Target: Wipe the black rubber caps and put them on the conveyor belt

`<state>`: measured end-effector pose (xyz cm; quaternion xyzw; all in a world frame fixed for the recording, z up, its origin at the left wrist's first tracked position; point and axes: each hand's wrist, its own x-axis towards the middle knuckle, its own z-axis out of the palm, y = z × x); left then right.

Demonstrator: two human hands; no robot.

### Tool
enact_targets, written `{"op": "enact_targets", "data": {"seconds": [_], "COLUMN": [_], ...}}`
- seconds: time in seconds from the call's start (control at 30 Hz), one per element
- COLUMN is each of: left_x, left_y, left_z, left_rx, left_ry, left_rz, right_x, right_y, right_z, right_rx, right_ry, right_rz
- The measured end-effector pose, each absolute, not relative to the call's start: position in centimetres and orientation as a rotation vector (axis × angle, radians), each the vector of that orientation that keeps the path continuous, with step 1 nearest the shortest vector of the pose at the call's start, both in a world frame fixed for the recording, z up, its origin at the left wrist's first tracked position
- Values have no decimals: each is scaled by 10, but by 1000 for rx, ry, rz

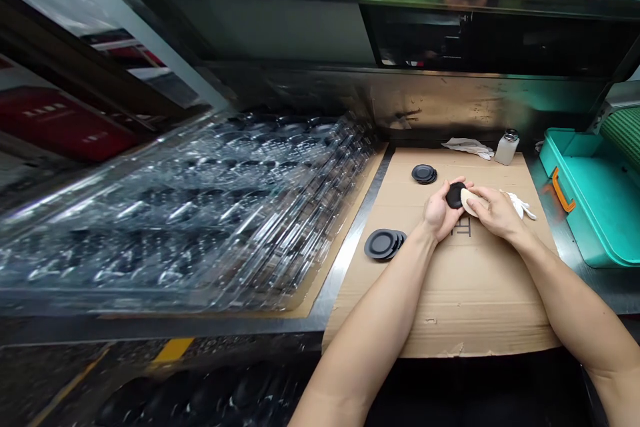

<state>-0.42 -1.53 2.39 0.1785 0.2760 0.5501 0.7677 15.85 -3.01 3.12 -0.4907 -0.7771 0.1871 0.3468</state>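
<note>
My left hand (436, 216) holds a round black disc (455, 195) over the cardboard, its fingers curled beneath it. In my right hand (496, 211) is a cream-coloured round pad (469, 203), pinched between thumb and fingers. The pad touches or overlaps the right edge of the disc. Beyond my left hand lies a small stack of black discs (424, 173). Nearer to me, beside my left forearm, sits another overlapping stack of black discs (383, 244), partly hidden by the arm. A white cloth or glove (520, 205) lies just behind my right hand.
Stacked clear plastic trays (200, 213) holding dark round parts fill the left. A flat cardboard sheet (450, 320) covers the bench. At the back are a small bottle (507, 147) and a white glove (469, 147). A teal bin (595, 213) with an orange handle stands right.
</note>
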Motion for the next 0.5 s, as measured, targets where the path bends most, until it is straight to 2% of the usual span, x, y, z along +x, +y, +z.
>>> {"op": "enact_targets", "data": {"seconds": [0.33,0.4,0.5], "left_x": [1,2,3], "left_y": [-19,-18,-17], "left_z": [17,16,15], "left_rx": [494,495,502], "left_ry": [650,630,627], "left_rz": [1054,1072,1094], "right_x": [167,170,166], "right_y": [-33,-32,-33], "right_z": [40,43,43], "right_rx": [-1302,-1316,-1327], "right_ry": [-2282,-2243,-2052], "right_rz": [689,737,615]}}
